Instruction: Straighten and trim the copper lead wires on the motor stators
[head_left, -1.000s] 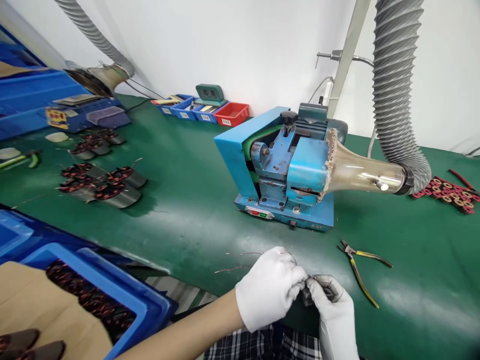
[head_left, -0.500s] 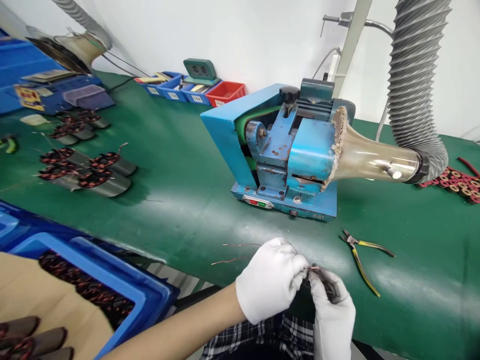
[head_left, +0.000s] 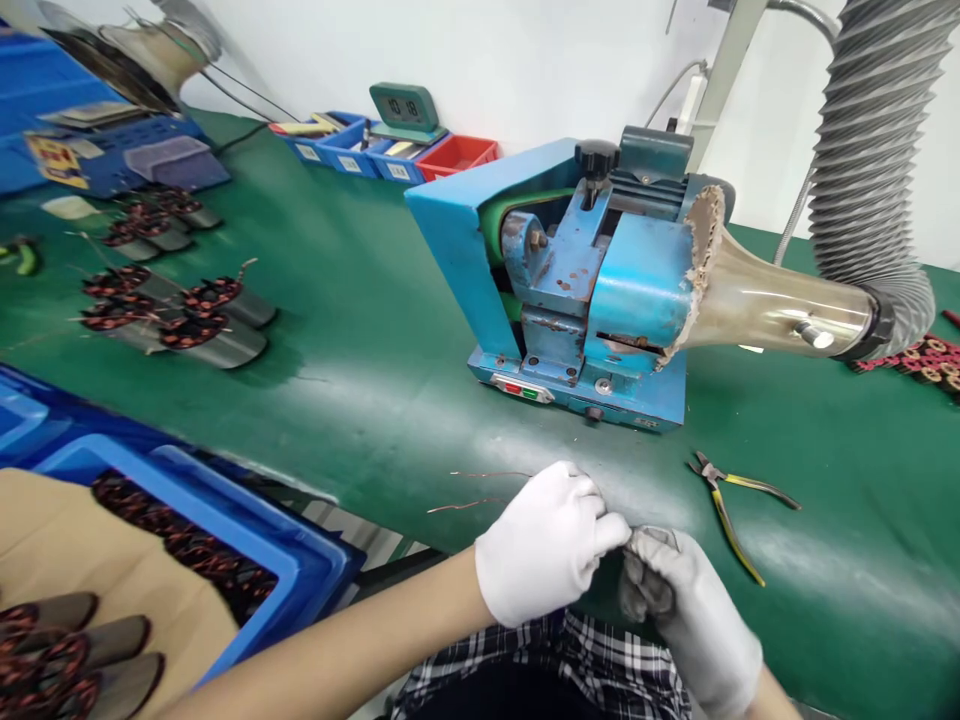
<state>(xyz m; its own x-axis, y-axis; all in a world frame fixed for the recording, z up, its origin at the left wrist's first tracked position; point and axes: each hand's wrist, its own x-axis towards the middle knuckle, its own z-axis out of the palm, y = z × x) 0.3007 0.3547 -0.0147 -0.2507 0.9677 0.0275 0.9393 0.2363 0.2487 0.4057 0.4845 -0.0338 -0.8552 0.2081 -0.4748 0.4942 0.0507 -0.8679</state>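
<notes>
My left hand point(head_left: 551, 545), in a white glove, is closed above the bench's front edge. Two thin copper wires point(head_left: 491, 474) stick out to the left from behind it; the rest of their length is hidden by the glove. My right hand point(head_left: 675, 590) is gloved too, with dark grime on its fingers. Its fingers are curled and pinched together, right at the fingertips of the left. Whatever lies between the two hands is covered by the gloves. Diagonal cutters point(head_left: 716, 478) with yellow handles lie spread on the bench to the right of my hands.
A blue belt grinder point(head_left: 559, 290) stands ahead, joined to a grey suction hose point(head_left: 862, 150). Several wound motor stators point(head_left: 217, 342) sit at left on the green bench point(head_left: 360, 300). A blue crate point(head_left: 247, 540) holds more. Small bins point(head_left: 457, 155) and a clock point(head_left: 405, 105) line the wall.
My right hand has turned, its wrist swinging out to the right, and the copper ends seen between the fingertips are now hidden. My view has shifted slightly.
</notes>
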